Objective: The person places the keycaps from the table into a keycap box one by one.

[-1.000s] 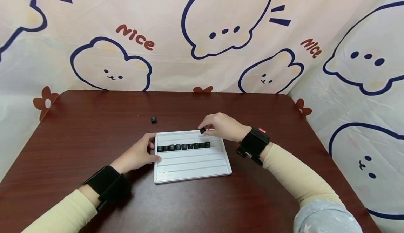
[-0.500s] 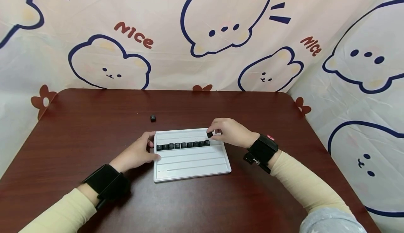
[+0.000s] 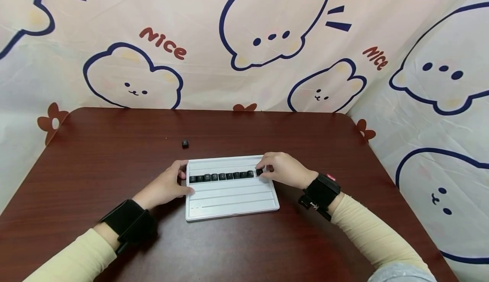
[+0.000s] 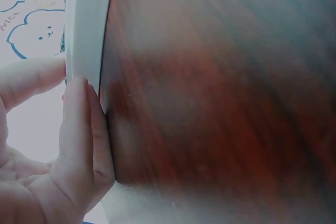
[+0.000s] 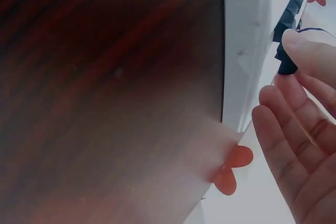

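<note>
A white board with ridges (image 3: 234,205) lies on the table, and a row of black keycaps (image 3: 222,176) runs across it. At its left edge my left hand (image 3: 166,184) grips the board, thumb over the top; the left wrist view shows its fingers along the board's rim (image 4: 86,30). My right hand (image 3: 285,170) pinches one black keycap (image 3: 259,172) at the right end of the row, close over the board. In the right wrist view the thumb and a fingertip hold this keycap (image 5: 286,66), while the other fingers extend beside the rim.
One loose black keycap (image 3: 185,144) sits on the brown table (image 3: 126,146) beyond the board's far left corner. A printed cloth (image 3: 206,82) hangs behind the table's far edge and along the right side.
My right hand has carried the keycap from the board's far edge rightward and nearer, to the right end of the row. The left hand keeps its hold on the board.
</note>
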### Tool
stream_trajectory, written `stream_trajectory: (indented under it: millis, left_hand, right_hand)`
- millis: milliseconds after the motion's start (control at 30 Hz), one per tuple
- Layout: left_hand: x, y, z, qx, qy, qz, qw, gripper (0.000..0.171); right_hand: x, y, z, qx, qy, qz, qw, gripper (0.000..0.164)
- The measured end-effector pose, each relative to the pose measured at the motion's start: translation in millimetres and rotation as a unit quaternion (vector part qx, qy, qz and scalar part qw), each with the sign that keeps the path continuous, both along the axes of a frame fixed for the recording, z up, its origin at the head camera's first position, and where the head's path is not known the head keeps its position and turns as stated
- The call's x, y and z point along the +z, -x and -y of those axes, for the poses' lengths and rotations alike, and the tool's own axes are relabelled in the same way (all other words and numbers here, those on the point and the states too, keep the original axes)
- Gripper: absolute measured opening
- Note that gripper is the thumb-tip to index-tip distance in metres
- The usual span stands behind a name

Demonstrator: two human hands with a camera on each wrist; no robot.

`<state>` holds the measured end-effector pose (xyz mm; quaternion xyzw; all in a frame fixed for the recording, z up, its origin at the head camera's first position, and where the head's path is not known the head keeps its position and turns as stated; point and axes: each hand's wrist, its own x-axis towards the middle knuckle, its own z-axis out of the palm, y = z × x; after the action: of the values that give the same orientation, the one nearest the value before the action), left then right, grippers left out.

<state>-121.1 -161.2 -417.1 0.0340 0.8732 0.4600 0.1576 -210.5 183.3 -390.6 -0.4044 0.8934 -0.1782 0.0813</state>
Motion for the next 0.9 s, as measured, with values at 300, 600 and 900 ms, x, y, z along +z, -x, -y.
stream_trajectory:
  millis: [300, 600, 900]
  left_hand:
    - [4.5, 3.5, -0.9, 0.006, -0.004, 0.004, 1.0, 0.086]
    - [4.7, 4.5, -2.4, 0.005, -0.005, 0.001, 1.0, 0.085]
    - [-0.2, -2.5, -3.1, 0.008, 0.003, 0.0, 1.0, 0.085]
  right_hand:
    - [-0.4, 1.6, 4.1, -0.008, -0.006, -0.01, 1.0, 0.023]
    - [-2.7, -1.0, 7.1, -0.034, -0.024, -0.009, 0.999, 0.024]
    - [-8.2, -8.1, 10.7, -0.039, -0.03, -0.006, 0.999, 0.023]
